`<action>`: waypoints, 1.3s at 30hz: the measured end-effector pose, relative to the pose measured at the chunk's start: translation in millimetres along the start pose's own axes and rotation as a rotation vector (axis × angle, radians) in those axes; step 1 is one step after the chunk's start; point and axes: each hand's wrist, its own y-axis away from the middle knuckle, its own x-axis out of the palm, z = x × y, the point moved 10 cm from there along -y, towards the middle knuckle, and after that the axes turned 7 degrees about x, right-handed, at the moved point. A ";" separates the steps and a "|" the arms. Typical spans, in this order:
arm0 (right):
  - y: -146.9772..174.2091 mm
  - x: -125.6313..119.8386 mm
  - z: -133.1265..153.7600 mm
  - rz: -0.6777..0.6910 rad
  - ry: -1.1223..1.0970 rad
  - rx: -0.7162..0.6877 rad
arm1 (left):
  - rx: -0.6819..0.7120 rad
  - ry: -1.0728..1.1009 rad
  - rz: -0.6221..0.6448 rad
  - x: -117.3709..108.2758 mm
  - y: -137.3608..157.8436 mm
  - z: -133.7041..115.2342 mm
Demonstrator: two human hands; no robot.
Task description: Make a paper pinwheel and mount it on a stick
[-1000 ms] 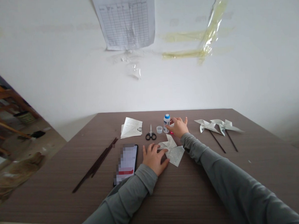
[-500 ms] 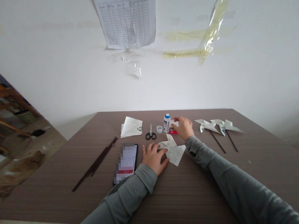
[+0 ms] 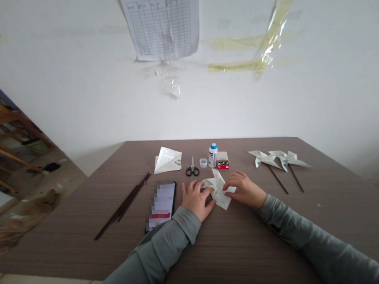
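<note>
A printed-paper pinwheel shape (image 3: 221, 199) lies on the table between my hands, its blades cut and partly folded. My left hand (image 3: 196, 200) rests flat with fingers spread, its thumb side at the paper's left edge. From the right, my right hand (image 3: 246, 189) reaches over the paper's right blade, thumb and fingertips drawn close in a pinch. What those fingertips hold is too small to make out. Just beyond stands an open small red box (image 3: 223, 165) with small metallic pieces in it, beside a white glue bottle (image 3: 213, 155) with a blue cap.
Black-handled scissors (image 3: 192, 171), a small clear cup (image 3: 203, 162) and stacked paper sheets (image 3: 168, 159) lie behind. A phone (image 3: 162, 206) and dark thin sticks (image 3: 123, 207) are at left. Two finished-looking pinwheels (image 3: 265, 158) on sticks lie at right.
My right hand has come back from the red box to the paper's right side, and its fingers have drawn together. The box now shows in full. My left hand has stayed put.
</note>
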 end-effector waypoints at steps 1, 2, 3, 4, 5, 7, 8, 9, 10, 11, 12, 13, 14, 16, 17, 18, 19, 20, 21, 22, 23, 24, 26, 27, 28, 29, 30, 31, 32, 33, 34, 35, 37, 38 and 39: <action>4.0 1.3 0.4 0.012 -0.006 -0.015 | -0.009 0.000 0.007 -1.3 0.5 0.0; 6.8 1.5 0.9 0.017 -0.009 -0.027 | -0.014 -0.001 0.003 -3.1 0.8 -0.3; 8.8 1.4 1.7 0.021 -0.009 -0.038 | -0.018 0.001 0.003 -3.9 0.9 -0.7; 10.1 1.2 2.6 0.025 -0.005 -0.047 | -0.023 0.002 -0.004 -4.8 0.9 -0.9; 10.9 1.4 3.6 0.035 0.002 -0.053 | -0.024 0.003 -0.013 -5.3 0.8 -1.4; 11.4 2.3 5.3 0.058 0.020 -0.057 | -0.022 0.003 -0.024 -5.1 0.5 -2.0; 11.4 2.4 6.2 0.066 0.028 -0.057 | -0.020 0.001 -0.026 -4.5 0.2 -2.2; 11.5 2.1 7.2 0.068 0.035 -0.058 | -0.019 -0.002 -0.024 -4.0 0.0 -2.3; 11.6 1.4 8.3 0.066 0.042 -0.061 | -0.018 -0.005 -0.019 -3.4 -0.3 -2.5; 11.8 0.8 9.3 0.064 0.050 -0.063 | -0.017 -0.008 -0.014 -3.1 -0.6 -2.9; 12.0 0.5 10.2 0.066 0.061 -0.065 | -0.017 -0.011 -0.013 -3.5 -0.8 -3.4; 12.3 0.8 10.8 0.074 0.075 -0.064 | -0.018 -0.015 -0.012 -4.3 -1.1 -3.9; 12.5 1.7 11.1 0.088 0.091 -0.062 | -0.023 -0.018 -0.008 -4.9 -1.2 -4.2; 13.0 4.2 11.2 0.122 0.124 -0.056 | -0.038 -0.020 0.002 -6.6 -1.3 -4.3; 13.1 5.2 11.1 0.136 0.138 -0.055 | -0.042 -0.019 0.003 -7.9 -1.2 -4.8; 13.1 5.8 11.1 0.143 0.148 -0.055 | -0.040 -0.016 0.001 -9.7 -1.3 -5.7; 12.9 6.0 11.1 0.144 0.157 -0.056 | -0.035 -0.013 -0.004 -11.9 -1.5 -6.9; 12.5 5.9 11.2 0.139 0.164 -0.059 | -0.030 -0.008 -0.008 -14.1 -1.7 -8.2; 12.2 5.5 11.4 0.130 0.170 -0.064 | -0.026 -0.004 -0.007 -15.7 -2.0 -9.4; 11.8 5.1 11.8 0.119 0.174 -0.068 | -0.032 0.001 0.004 -16.2 -2.3 -9.7; 11.5 4.7 12.0 0.106 0.177 -0.072 | -0.043 0.004 0.014 -16.7 -2.5 -9.5; 11.5 4.3 12.2 0.095 0.178 -0.075 | -0.052 0.007 0.024 -16.7 -2.8 -9.5; 12.0 3.6 12.4 0.074 0.176 -0.078 | -0.064 0.013 0.031 -16.4 -3.1 -9.4; 12.6 3.1 12.3 0.064 0.173 -0.077 | -0.065 0.014 0.029 -16.1 -3.1 -9.4; 13.4 2.5 12.0 0.054 0.170 -0.078 | -0.063 0.015 0.024 -15.8 -3.1 -9.3; 14.3 1.7 11.7 0.043 0.167 -0.079 | -0.059 0.014 0.017 -15.6 -3.1 -9.2; 15.1 0.7 11.2 0.032 0.164 -0.080 | -0.055 0.013 0.011 -15.2 -3.0 -9.1; 15.8 -0.2 10.3 0.023 0.162 -0.079 | -0.051 0.014 0.009 -14.9 -2.9 -9.0; 16.3 -0.8 9.1 0.016 0.162 -0.078 | -0.050 0.017 0.011 -14.6 -2.9 -8.8; 16.6 -1.4 7.6 0.009 0.160 -0.074 | -0.051 0.022 0.016 -14.3 -2.9 -8.7; 16.6 -1.8 5.9 0.002 0.157 -0.069 | -0.055 0.028 0.024 -14.2 -2.9 -8.5; 16.4 -2.2 4.1 -0.006 0.153 -0.063 | -0.061 0.034 0.033 -14.2 -2.9 -8.3; 15.6 -2.5 0.2 -0.032 0.141 -0.047 | -0.072 0.040 0.041 -15.1 -2.9 -8.6; 15.1 -2.5 -1.8 -0.050 0.134 -0.036 | -0.077 0.043 0.039 -15.8 -3.0 -9.0; 14.6 -2.1 -3.9 -0.068 0.126 -0.021 | -0.080 0.046 0.031 -16.8 -3.1 -9.5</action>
